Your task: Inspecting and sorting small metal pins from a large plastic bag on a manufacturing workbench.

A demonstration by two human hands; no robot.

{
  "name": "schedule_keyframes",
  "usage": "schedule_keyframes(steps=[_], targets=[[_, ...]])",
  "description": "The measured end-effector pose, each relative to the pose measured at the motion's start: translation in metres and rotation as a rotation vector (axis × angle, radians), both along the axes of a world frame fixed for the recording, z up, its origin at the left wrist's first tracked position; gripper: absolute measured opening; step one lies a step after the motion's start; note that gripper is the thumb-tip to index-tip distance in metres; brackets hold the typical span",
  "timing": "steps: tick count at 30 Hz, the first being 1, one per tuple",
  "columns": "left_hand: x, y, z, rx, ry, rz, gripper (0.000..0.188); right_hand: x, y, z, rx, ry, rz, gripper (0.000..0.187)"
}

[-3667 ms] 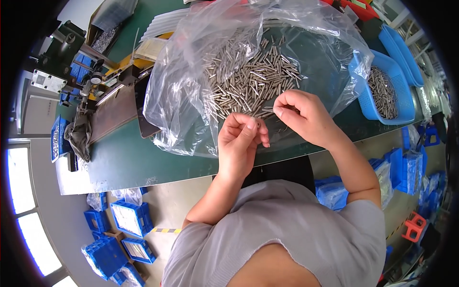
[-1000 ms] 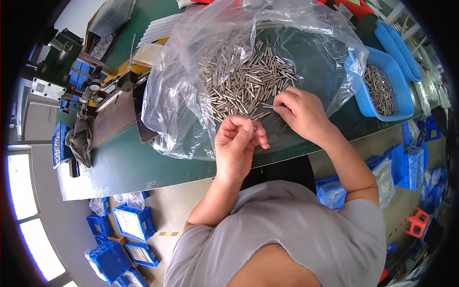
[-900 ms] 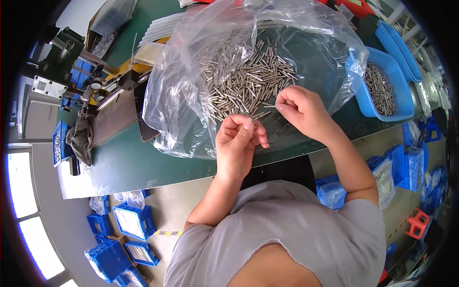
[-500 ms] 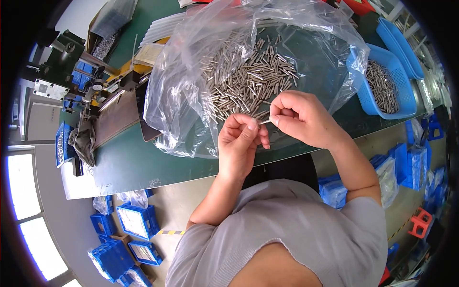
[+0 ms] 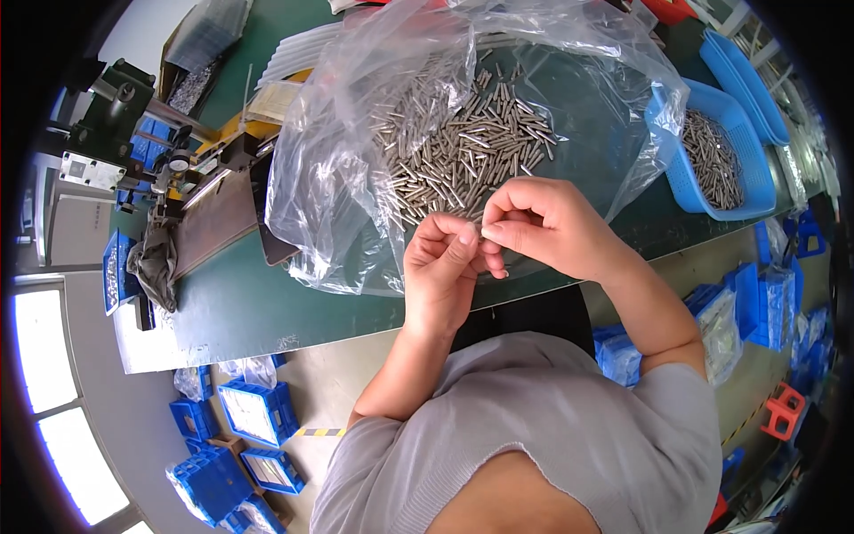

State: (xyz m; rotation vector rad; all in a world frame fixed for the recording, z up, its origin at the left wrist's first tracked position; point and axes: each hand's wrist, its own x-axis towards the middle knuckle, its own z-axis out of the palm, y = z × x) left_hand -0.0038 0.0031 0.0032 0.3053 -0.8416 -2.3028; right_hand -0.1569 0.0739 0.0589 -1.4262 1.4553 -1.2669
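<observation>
My left hand (image 5: pixel 441 269) is closed, thumb and index finger pinching a small metal pin (image 5: pixel 480 230). Against those fingertips my right hand (image 5: pixel 553 224) also pinches, at the pin's other end. Little of the pin shows between the fingers; its exact shape is hidden. Just beyond both hands lies a heap of short silvery metal pins (image 5: pixel 485 142), spread inside a large clear plastic bag (image 5: pixel 320 169) that is open on the green table (image 5: pixel 258 313).
A blue basket (image 5: pixel 758 173) with more metal pins stands at the right, beside an empty blue tray (image 5: pixel 740 80). On the left is a bench machine (image 5: pixel 120 111) with a gauge, and a dark cloth (image 5: pixel 157 267). Blue crates (image 5: pixel 258 409) and a red stool (image 5: pixel 783 411) are on the floor.
My right hand has moved left, up against the left fingertips. The stretch of pin visible between the hands has mostly disappeared. My left hand has barely moved.
</observation>
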Motion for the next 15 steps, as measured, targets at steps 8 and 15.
schedule_keyframes(steps=[8,15], targets=[[-0.001,0.001,-0.002,-0.004,0.033,0.032,0.007,-0.005,-0.001,-0.007,0.108,-0.415,-0.202,0.014],[-0.002,0.003,0.004,0.009,-0.017,0.068,0.006,-0.042,-0.014,-0.007,0.263,-0.669,-0.113,0.011]])
